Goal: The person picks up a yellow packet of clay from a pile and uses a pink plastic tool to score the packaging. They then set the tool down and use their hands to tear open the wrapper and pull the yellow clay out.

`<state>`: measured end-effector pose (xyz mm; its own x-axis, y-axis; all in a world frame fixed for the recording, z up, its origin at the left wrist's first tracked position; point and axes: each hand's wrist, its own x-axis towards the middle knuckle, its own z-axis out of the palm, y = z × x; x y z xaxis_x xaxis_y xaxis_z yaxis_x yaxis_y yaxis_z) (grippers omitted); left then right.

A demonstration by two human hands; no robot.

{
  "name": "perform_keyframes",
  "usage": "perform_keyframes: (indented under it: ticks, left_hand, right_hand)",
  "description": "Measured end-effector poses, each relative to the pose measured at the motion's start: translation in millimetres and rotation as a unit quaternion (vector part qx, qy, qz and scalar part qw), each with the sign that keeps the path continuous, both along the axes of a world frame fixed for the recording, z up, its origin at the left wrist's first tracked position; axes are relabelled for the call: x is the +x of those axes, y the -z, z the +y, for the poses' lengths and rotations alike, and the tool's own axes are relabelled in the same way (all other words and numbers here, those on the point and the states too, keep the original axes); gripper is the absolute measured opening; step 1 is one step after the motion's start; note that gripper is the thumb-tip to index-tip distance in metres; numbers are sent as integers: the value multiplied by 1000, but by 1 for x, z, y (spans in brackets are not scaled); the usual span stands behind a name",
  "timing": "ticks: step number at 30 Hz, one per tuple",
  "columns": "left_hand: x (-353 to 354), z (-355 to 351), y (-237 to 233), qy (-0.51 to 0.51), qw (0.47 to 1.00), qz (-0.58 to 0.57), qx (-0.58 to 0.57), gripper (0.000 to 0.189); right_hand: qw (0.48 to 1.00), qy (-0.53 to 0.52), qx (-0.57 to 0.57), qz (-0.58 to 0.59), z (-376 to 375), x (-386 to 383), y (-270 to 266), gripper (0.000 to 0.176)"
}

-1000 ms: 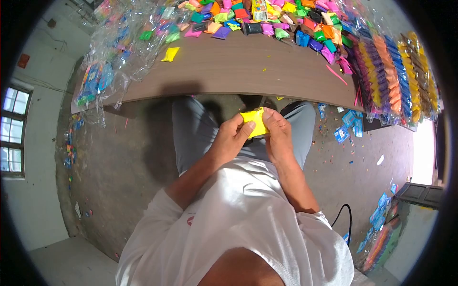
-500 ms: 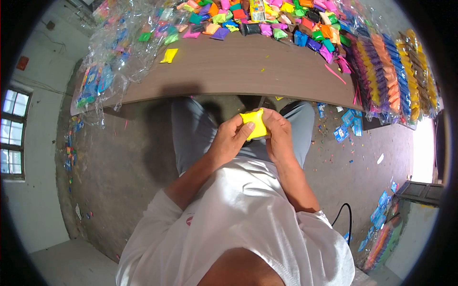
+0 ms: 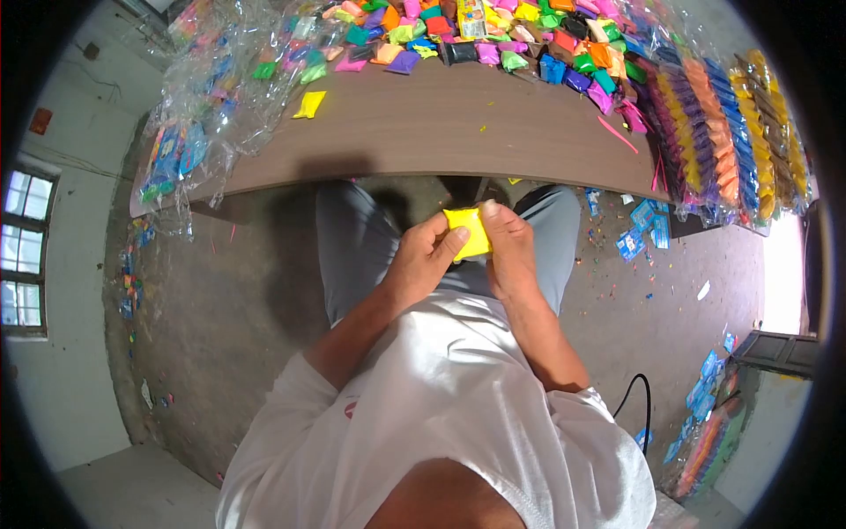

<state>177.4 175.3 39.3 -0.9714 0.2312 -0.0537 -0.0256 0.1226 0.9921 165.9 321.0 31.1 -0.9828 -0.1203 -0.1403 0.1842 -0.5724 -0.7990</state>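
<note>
Above my lap I hold a small yellow packet (image 3: 469, 233), a soft, pillow-shaped pouch with crimped ends. My left hand (image 3: 425, 257) pinches its left side, thumb lying across the front. At the upper right corner my right hand (image 3: 511, 249) grips the packet between thumb and fingers; part of those fingers is hidden behind it. Another yellow packet (image 3: 309, 105) lies alone on the brown table (image 3: 397, 132) in front of me. Farther back is a heap of packets in many colours, among them a purple packet (image 3: 403, 63) and a black packet (image 3: 458, 54).
Crumpled clear plastic bags (image 3: 256, 97) cover the table's left side. Strips of coloured packets (image 3: 718, 132) in clear wrap hang over its right end. Blue cards (image 3: 630, 244) and small scraps litter the floor. A black cable (image 3: 648, 406) curves at my right.
My right thumb has shifted onto the packet's upper right corner, and the right hand has turned slightly. The left hand keeps its hold almost unmoved.
</note>
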Motion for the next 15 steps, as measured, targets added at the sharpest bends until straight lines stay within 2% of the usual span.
perform_keyframes:
  ticks: [2, 7, 9, 11, 15]
  left_hand:
    - [0, -1, 2, 5, 1000, -6, -18, 31]
    - [-1, 0, -4, -10, 1000, 13, 20, 28]
    - [-2, -2, 2, -6, 999, 9, 36, 27]
    - [-5, -7, 6, -2, 999, 7, 53, 26]
    - [-6, -12, -1, 24, 1000, -12, 10, 31]
  right_hand:
    - [1000, -8, -2, 8, 1, 0, -3, 20]
    - [998, -42, 19, 46, 7, 0, -4, 26]
    - [994, -43, 55, 83, 10, -3, 10, 23]
    - [996, -32, 41, 78, 5, -1, 3, 21]
    - [996, -14, 26, 90, 2, 1, -2, 16]
